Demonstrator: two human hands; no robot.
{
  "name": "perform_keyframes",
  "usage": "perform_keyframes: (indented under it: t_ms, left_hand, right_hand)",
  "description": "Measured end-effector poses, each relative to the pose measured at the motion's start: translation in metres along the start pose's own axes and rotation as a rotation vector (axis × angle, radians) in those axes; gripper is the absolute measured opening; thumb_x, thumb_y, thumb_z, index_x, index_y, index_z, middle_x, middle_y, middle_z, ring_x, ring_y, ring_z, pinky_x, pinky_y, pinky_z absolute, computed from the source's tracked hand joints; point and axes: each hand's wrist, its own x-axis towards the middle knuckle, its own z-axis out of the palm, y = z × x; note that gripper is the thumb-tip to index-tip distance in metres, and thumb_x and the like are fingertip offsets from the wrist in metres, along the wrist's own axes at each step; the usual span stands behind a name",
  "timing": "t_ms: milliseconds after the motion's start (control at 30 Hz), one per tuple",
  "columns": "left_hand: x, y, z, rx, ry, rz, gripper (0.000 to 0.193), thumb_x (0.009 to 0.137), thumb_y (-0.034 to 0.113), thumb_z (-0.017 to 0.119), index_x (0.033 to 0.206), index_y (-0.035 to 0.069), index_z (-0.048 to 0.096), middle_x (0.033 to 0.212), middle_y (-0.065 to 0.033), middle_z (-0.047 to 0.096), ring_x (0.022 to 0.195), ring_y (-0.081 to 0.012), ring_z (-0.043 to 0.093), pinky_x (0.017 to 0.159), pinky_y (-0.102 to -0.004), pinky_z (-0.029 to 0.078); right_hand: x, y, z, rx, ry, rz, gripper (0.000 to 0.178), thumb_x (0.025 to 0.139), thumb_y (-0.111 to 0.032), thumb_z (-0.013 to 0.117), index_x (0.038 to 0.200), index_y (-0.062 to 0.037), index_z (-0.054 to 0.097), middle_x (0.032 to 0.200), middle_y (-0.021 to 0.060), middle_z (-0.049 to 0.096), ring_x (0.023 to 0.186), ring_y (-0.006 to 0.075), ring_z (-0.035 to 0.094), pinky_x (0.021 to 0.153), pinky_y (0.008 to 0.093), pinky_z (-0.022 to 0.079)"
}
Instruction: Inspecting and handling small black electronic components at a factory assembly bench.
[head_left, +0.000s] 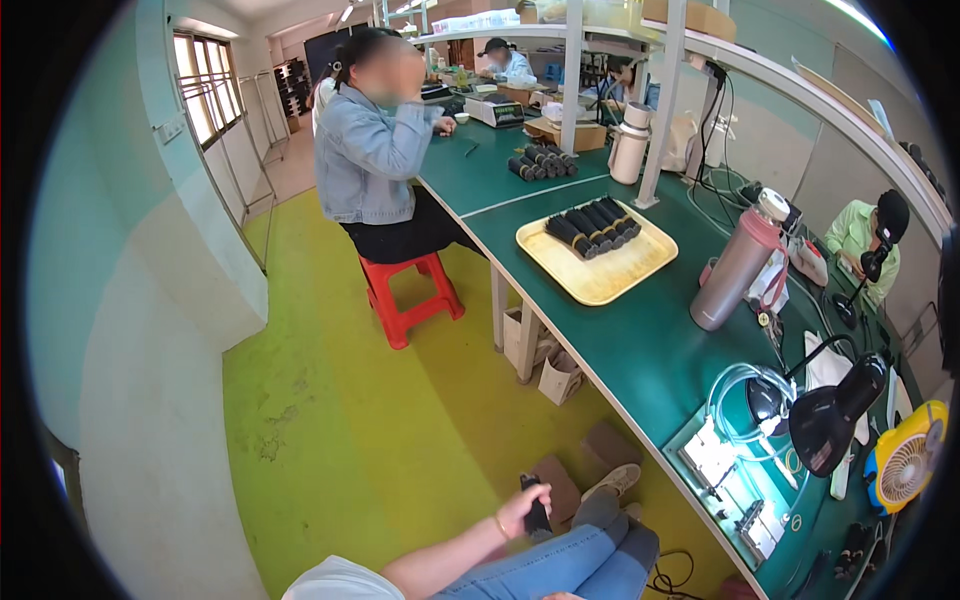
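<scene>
My left hand [524, 512] is closed around a dark bundle [537, 520], held low over my knees beside the bench. The bundle looks like the black bundles on the tray, but its details are too small to make out. A bracelet shows on my left wrist. Only a sliver of skin, perhaps my right hand [562, 597], appears at the bottom edge; its fingers are hidden. On the green bench [610, 340], a cream tray [590, 288] bears several black bundles [595, 228] tied with tan bands.
A metal fixture [735, 490] with coiled clear tubing [735, 400] lies near the bench edge. Around it stand a black lamp [838, 415], a yellow fan [908, 465] and a pink flask [738, 265]. A co-worker sits on a red stool [405, 300]; boxes [558, 378] stand underneath.
</scene>
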Motion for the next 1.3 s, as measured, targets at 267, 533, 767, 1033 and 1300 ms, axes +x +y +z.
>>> perform_keyframes:
  t_ms: [267, 533, 767, 1033, 1300]
  left_hand:
    - [-0.022, 0.000, 0.024, -0.070, -0.200, -0.098, 0.021, 0.085, 0.022, 0.052, 0.068, 0.015, 0.042, 0.057, 0.0061, 0.040, 0.053, -0.0081, 0.036, 0.051, -0.0227, 0.036]
    - [-0.049, -0.043, 0.047, 0.049, -0.235, -0.201, 0.022, 0.087, 0.023, 0.051, 0.069, 0.013, 0.043, 0.059, 0.0051, 0.040, 0.055, -0.0078, 0.037, 0.053, -0.0218, 0.036]
    - [-0.077, -0.048, 0.072, 0.310, -0.023, -0.223, 0.022, 0.088, 0.019, 0.050, 0.069, 0.012, 0.043, 0.058, 0.0053, 0.040, 0.050, -0.0040, 0.039, 0.046, -0.0186, 0.036]
    - [-0.076, -0.061, 0.046, 0.201, -0.430, -0.418, 0.019, 0.086, 0.016, 0.053, 0.071, 0.012, 0.042, 0.054, 0.0073, 0.032, 0.042, -0.0001, 0.033, 0.036, -0.0168, 0.029]
    - [-0.098, -0.068, 0.059, 0.507, -0.342, -0.421, 0.014, 0.084, 0.021, 0.056, 0.079, 0.013, 0.046, 0.051, 0.0089, 0.028, 0.039, -0.0009, 0.027, 0.036, -0.0181, 0.023]
  right_hand:
    - [-0.028, 0.005, 0.009, 0.196, 0.081, 0.043, 0.008, 0.073, -0.009, 0.060, 0.072, -0.0018, 0.056, 0.062, 0.0115, 0.050, 0.053, 0.0210, 0.049, 0.050, 0.0300, 0.041]
    - [-0.041, -0.006, -0.001, 0.213, 0.176, 0.028, 0.006, 0.077, -0.006, 0.058, 0.074, -0.0009, 0.056, 0.060, 0.0052, 0.049, 0.053, 0.0119, 0.048, 0.049, 0.0242, 0.039]
    - [-0.046, 0.006, -0.003, 0.560, 0.210, 0.238, 0.007, 0.082, -0.008, 0.056, 0.081, -0.0011, 0.057, 0.067, -0.0002, 0.055, 0.056, 0.0051, 0.050, 0.052, 0.0196, 0.042]
    - [-0.050, 0.005, -0.002, 0.635, 0.206, 0.265, 0.008, 0.083, -0.009, 0.055, 0.083, -0.0010, 0.057, 0.067, -0.0008, 0.055, 0.057, 0.0052, 0.051, 0.052, 0.0194, 0.042]
    - [-0.049, 0.000, -0.001, 0.648, 0.238, 0.261, 0.007, 0.082, -0.008, 0.056, 0.082, -0.0007, 0.057, 0.067, -0.0009, 0.055, 0.058, 0.0052, 0.050, 0.053, 0.0193, 0.041]
